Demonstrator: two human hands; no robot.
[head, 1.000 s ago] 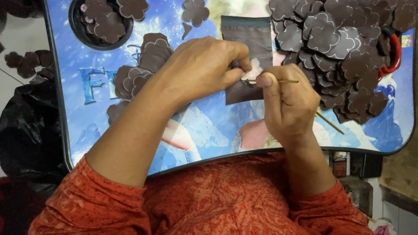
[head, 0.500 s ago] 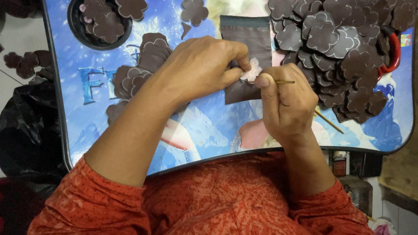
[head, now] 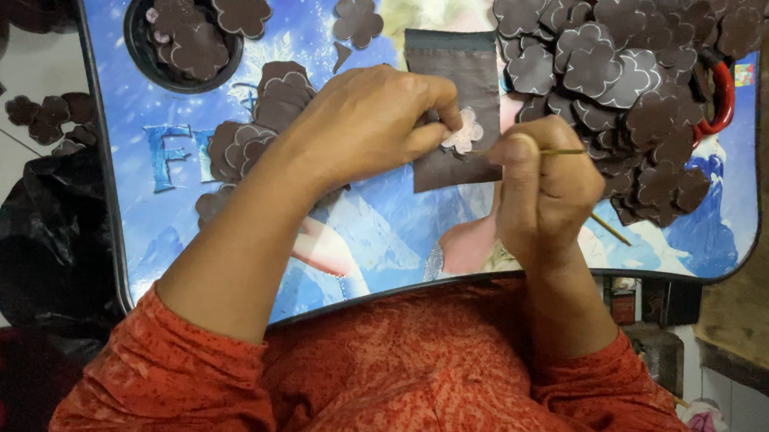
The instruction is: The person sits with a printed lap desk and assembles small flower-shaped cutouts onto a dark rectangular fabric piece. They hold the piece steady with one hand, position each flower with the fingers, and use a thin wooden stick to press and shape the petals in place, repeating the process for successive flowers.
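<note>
One view, head cam: next to no change from half a second back, both hands hold the same pose over the blue printed lap tray (head: 176,190). Left hand (head: 364,123) fingers pinched together on a pale flower cutout (head: 464,131), held above a dark rectangular sheet (head: 456,66); right hand (head: 542,187) clamped on a thin stick (head: 559,151), tip near the cutout. Dark brown flower cutouts heaped top right (head: 616,61), more in the round black cup recess (head: 184,31) top left.

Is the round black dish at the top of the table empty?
No, the round black dish holds a few dark brown flower-shaped foam cutouts, with one more overlapping its rim.
</note>
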